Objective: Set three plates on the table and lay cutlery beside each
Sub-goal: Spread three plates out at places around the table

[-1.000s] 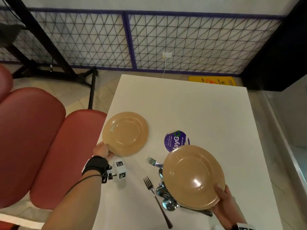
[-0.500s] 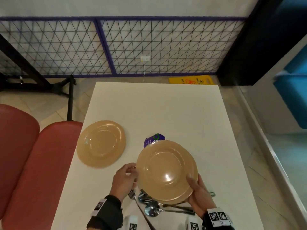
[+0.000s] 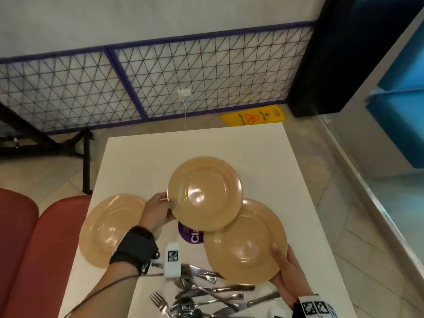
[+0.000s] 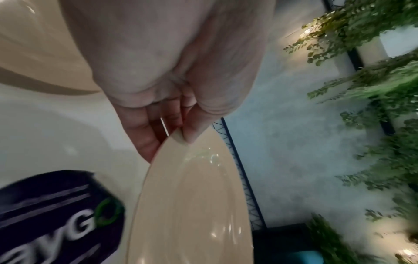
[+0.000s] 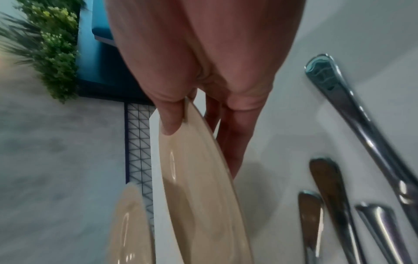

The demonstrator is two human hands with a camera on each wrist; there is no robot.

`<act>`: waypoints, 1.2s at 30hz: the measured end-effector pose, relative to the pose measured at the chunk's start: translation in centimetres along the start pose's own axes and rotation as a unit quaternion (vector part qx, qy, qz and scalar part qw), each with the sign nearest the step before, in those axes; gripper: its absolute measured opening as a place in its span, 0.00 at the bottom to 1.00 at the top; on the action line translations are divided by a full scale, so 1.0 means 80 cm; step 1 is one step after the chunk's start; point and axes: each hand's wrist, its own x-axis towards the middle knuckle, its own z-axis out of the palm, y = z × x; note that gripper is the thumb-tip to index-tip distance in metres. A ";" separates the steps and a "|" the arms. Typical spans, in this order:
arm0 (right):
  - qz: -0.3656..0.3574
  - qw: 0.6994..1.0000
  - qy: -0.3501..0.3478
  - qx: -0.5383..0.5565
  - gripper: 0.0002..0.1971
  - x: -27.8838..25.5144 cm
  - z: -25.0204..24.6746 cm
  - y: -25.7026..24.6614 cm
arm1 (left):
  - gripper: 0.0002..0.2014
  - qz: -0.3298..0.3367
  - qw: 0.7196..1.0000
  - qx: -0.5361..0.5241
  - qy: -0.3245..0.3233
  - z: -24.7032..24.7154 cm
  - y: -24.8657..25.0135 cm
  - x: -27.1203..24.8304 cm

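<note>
Three round, glossy tan plates over the white table [image 3: 286, 171]: left plate [image 3: 110, 228] flat by the left edge; middle plate [image 3: 205, 193] lifted, pinched at its left rim, overlapping the right plate [image 3: 245, 244] from above. Right plate tilted off the surface, gripped at its near right rim with thumb on top. Heap of steel cutlery [image 3: 202, 294] — forks, spoons and knives crossed over one another — at the near edge, partly under the right plate, none laid beside any plate
</note>
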 end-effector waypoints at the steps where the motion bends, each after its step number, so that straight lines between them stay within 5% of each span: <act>1: 0.002 1.000 0.008 0.002 0.18 0.005 -0.009 -0.004 | 0.12 0.001 1.000 -0.008 0.010 0.009 0.013 0.020; 11: 0.031 0.996 0.078 0.003 0.18 0.038 -0.084 -0.042 | 0.20 -0.044 0.994 -0.011 0.103 0.071 0.057 0.199; 16: 0.045 0.995 0.089 0.013 0.18 0.050 -0.100 -0.056 | 0.07 -0.082 0.983 -0.047 0.157 0.087 0.056 0.235; 19: 0.043 0.995 0.087 0.017 0.20 0.055 -0.099 -0.062 | 0.09 -0.092 0.981 -0.049 0.161 0.090 0.053 0.241; 23: 0.030 0.995 0.084 0.037 0.21 0.066 -0.100 -0.067 | 0.03 -0.103 0.978 -0.081 0.160 0.083 0.042 0.216; 26: 0.023 0.994 0.084 0.065 0.22 0.076 -0.105 -0.069 | 0.09 -0.058 0.989 -0.041 0.129 0.078 0.028 0.167; 29: 0.015 0.993 0.084 0.083 0.21 0.080 -0.107 -0.069 | 0.03 -0.023 0.996 -0.045 0.073 0.063 0.000 0.099; 32: 0.001 0.992 0.082 0.100 0.19 0.080 -0.107 -0.069 | 0.11 -0.022 0.998 0.028 0.045 0.048 -0.033 0.028; 36: -0.012 0.990 0.102 0.096 0.19 0.077 -0.111 -0.068 | 0.10 -0.016 0.991 0.123 0.050 0.023 -0.092 -0.062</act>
